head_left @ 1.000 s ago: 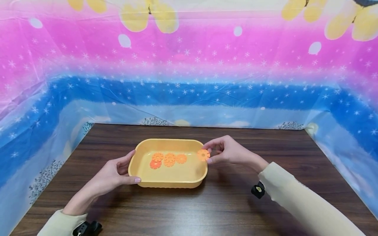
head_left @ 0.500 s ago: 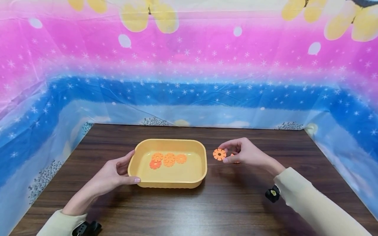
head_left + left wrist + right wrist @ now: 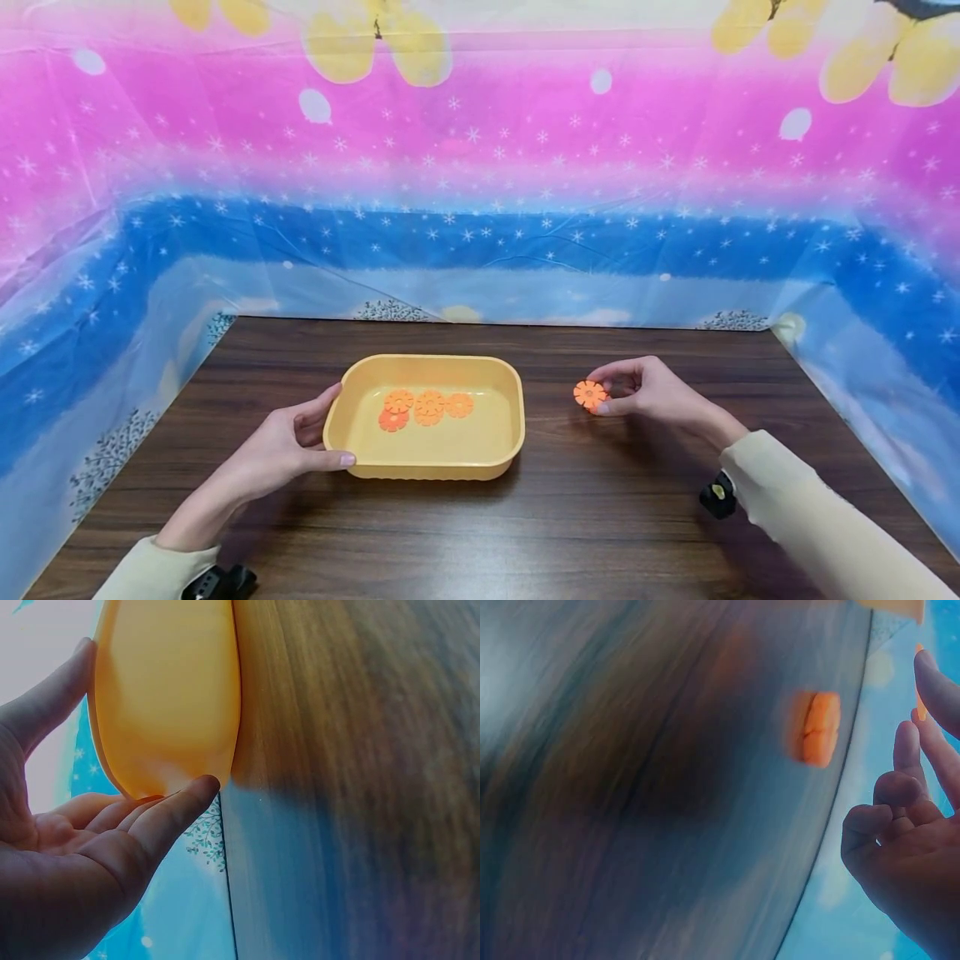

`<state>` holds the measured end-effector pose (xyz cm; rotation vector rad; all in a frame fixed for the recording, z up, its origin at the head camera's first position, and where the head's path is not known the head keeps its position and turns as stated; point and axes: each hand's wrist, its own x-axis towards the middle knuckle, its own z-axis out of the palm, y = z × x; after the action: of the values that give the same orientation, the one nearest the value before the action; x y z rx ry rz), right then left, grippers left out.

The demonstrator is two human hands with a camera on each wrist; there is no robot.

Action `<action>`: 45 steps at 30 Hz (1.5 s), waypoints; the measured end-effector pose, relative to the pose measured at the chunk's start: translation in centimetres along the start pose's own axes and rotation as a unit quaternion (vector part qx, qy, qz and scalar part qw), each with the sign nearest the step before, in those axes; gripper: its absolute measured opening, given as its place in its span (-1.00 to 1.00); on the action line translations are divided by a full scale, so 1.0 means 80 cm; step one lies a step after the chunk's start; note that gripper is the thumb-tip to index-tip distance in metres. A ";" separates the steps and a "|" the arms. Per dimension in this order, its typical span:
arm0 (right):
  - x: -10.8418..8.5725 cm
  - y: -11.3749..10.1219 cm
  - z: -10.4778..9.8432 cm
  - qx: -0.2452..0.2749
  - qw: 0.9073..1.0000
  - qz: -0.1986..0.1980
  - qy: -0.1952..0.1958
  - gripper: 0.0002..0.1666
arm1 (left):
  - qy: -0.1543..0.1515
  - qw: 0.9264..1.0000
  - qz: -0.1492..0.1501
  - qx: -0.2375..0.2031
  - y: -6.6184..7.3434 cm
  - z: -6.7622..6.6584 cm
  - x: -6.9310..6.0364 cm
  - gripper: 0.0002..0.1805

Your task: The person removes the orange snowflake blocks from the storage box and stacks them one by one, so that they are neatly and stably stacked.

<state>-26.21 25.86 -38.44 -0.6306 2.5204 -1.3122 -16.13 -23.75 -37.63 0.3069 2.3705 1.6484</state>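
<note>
Head alone shows discs (image 3: pixel 429 408) in the tray (image 3: pixel 450 446); left fingers (image 3: pixel 326 459) grip it, right fingers (image 3: pixel 618 367) another disc (image 3: pixel 585 398).

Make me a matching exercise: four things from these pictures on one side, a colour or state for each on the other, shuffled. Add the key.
Things:
1. Left hand
2. Right hand
3. Tray
4. Table

Colours and states:
A. Dark brown, wood-grained
B. Pinching an orange flower-shaped piece
C. Yellow, with rounded corners
D. Holding the tray at one end

Right pairs: 1-D, 2-B, 3-C, 4-A
</note>
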 end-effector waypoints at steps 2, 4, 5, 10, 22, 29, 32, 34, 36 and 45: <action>0.000 0.006 -0.003 -0.001 1.000 -0.003 0.001 -0.48 | 0.000 1.000 0.000 0.002 0.000 0.000 0.000 0.05; 0.000 0.012 -0.006 -0.004 1.000 0.003 0.001 -0.48 | 0.000 1.000 0.000 0.004 0.000 0.000 0.000 0.05; 0.000 0.014 -0.007 -0.006 1.000 0.006 -0.001 -0.48 | 0.000 1.000 -0.001 0.005 0.000 0.000 0.000 0.05; -0.002 0.021 -0.013 -0.035 0.999 0.018 0.002 -0.51 | -0.001 1.000 0.000 0.003 0.001 0.000 0.000 0.06; -0.004 0.025 -0.015 -0.060 0.998 0.007 0.001 -0.51 | 0.001 1.000 -0.001 0.013 0.001 -0.001 0.000 0.06; 0.000 0.029 -0.011 -0.086 0.996 -0.009 0.008 -0.54 | 0.004 1.000 -0.005 0.021 0.000 -0.001 0.001 0.06; -0.005 0.010 -0.008 -0.088 0.996 -0.008 0.008 -0.56 | 0.007 1.000 -0.008 0.028 0.000 -0.001 0.003 0.07; -0.006 0.004 -0.007 -0.090 0.996 0.001 0.013 -0.57 | 0.010 0.999 -0.013 0.028 0.000 -0.001 0.003 0.07; -0.003 0.012 -0.006 -0.099 0.995 0.005 0.016 -0.56 | 0.012 0.999 -0.016 0.029 0.000 -0.001 0.003 0.07; 0.006 0.043 -0.006 -0.132 0.991 0.007 0.025 -0.53 | 0.007 1.000 -0.007 0.027 0.003 -0.001 0.000 0.07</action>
<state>-27.75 27.69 -40.97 -0.6378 2.7606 -1.0086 -16.13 -23.72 -37.40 0.2901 2.4252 1.5878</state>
